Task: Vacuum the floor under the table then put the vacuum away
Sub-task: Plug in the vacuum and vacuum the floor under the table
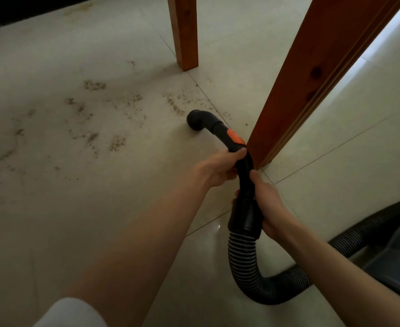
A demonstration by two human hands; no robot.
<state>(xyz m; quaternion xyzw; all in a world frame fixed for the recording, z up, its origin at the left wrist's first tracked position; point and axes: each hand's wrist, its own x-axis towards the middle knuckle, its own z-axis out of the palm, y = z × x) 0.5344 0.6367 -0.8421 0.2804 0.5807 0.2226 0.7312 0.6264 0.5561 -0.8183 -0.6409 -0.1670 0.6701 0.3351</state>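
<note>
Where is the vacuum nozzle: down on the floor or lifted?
Down: the nozzle touches the floor beside scattered dirt.

We see dim shade left of our grip, daylight glare on the floor (pixel 383 50) far right, edges bowed.

Table leg (pixel 317 74) blocks right; open floor (pixel 52 185) left.

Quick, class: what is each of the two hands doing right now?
Left hand: closed, gripping the vacuum handle just below its orange button.
Right hand: closed, gripping the same handle lower down, by the hose.
</note>
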